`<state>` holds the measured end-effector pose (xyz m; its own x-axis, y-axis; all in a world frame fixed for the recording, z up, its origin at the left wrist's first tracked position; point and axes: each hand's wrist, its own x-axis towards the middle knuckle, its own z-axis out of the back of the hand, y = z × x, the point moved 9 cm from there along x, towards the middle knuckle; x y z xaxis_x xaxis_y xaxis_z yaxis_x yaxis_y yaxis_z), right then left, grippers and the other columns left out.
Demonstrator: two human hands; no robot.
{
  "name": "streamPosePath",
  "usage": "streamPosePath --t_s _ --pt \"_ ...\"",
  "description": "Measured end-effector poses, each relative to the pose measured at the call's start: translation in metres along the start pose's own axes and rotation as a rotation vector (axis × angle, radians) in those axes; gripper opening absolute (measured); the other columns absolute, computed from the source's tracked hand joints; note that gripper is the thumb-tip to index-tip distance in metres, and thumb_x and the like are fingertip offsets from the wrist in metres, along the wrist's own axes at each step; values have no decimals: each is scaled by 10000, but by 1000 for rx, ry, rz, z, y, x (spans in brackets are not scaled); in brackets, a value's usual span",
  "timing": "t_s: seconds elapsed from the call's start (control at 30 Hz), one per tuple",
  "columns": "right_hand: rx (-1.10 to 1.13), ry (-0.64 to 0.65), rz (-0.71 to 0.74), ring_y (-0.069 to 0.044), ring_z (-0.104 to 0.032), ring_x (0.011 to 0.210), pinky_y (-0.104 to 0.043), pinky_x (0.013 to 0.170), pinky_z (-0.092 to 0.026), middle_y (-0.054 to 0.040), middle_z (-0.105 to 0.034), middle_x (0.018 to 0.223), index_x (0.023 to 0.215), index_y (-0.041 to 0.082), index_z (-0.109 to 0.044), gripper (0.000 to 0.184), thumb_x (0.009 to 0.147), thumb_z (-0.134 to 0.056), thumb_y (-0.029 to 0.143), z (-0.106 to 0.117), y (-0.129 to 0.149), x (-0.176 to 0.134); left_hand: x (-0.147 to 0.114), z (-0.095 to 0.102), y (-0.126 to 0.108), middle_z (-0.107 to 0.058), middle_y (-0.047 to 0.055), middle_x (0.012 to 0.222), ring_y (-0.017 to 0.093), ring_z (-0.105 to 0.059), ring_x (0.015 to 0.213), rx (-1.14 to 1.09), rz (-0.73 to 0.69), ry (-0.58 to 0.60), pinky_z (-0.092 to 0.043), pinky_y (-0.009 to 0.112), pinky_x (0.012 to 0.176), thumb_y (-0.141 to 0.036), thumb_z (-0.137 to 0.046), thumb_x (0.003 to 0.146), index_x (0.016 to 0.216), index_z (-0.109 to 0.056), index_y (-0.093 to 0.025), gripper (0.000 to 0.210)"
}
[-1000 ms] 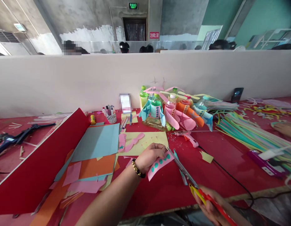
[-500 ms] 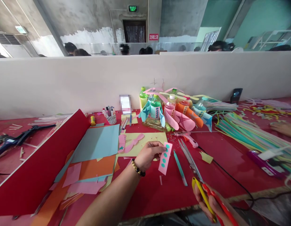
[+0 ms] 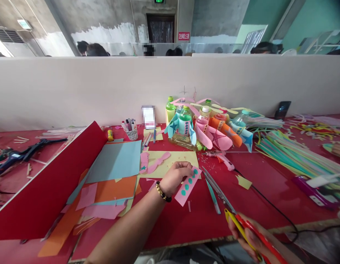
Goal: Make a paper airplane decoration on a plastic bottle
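Note:
My left hand point(image 3: 177, 176) pinches the top end of a pink paper strip point(image 3: 188, 187) that carries a row of green ovals. It hangs tilted over the red table. My right hand point(image 3: 251, 234) grips scissors point(image 3: 219, 191) by their yellow and red handles. The blades point up and left, nearly closed, with the tips close to the strip but apart from it. Under the blades lies a teal pen point(image 3: 213, 194). Behind my left hand, pink paper cutouts point(image 3: 158, 163) rest on a pale yellow sheet point(image 3: 183, 158).
Decorated bottles point(image 3: 204, 123) stand against the white partition point(image 3: 103, 88). A pink glue gun point(image 3: 223, 158) trails a black cord. Blue paper point(image 3: 117, 159), a pen cup point(image 3: 130, 130) and a red board point(image 3: 54, 183) are leftward. Pipe cleaners point(image 3: 291, 154) lie right; another person's hand point(image 3: 339, 150) is beyond.
The pink strip has swung so its lower end points further left. The scissor blades have come closer together and their tips moved left, nearer the strip. The camera view has tilted down slightly.

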<state>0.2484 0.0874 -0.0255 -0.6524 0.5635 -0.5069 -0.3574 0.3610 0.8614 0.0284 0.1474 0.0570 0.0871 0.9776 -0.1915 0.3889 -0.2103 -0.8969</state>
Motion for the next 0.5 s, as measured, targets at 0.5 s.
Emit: streamPosePath --t_s 0.5 --pt "-60 117 -8 -43 -233 296 -176 322 -268 104 -311 411 783 245 -387 771 520 -397 970 -6 -2 0 -3 -14 8 -411 -52 435 48 -337 365 -7 76 143 -185 210 376 -125 -586 557 480 -406 -166 200"
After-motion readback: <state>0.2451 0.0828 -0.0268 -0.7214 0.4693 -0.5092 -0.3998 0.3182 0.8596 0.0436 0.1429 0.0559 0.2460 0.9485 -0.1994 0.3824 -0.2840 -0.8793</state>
